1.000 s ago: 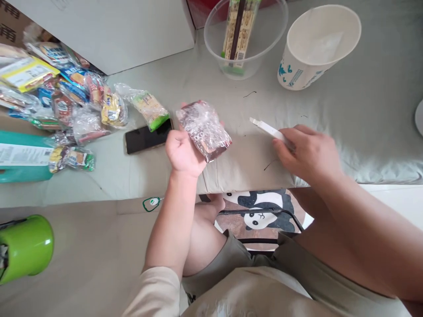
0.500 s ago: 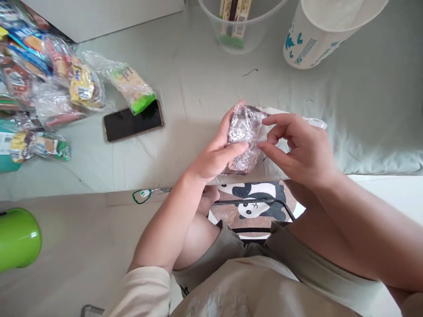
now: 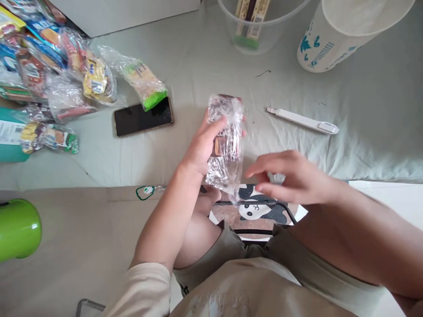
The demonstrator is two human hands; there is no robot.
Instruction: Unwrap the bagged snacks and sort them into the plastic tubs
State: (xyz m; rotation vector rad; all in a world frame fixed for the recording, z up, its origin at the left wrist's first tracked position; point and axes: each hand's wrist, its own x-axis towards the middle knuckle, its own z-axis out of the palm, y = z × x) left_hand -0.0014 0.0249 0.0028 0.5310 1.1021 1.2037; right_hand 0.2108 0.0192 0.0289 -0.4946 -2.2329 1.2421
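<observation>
My left hand (image 3: 201,147) is closed round a snack packet in crinkly clear wrap (image 3: 226,141), holding it upright over the pale green sheet (image 3: 198,70). My right hand (image 3: 291,178) hovers just right of the packet's lower end, fingers stretched toward it and empty, slightly blurred. A white pen-like cutter (image 3: 302,120) lies on the sheet to the right, beyond my right hand.
A black phone (image 3: 143,116) lies left of the packet, a green-ended snack bag (image 3: 143,81) resting on its edge. Several wrapped snacks (image 3: 56,66) are heaped at far left. A clear tub (image 3: 254,22) and white paper bucket (image 3: 340,35) stand behind. A green cup (image 3: 18,229) sits lower left.
My right hand set the white cutter down, came to the packet, then drew back a little. My left hand turned the packet upright and brought it nearer.
</observation>
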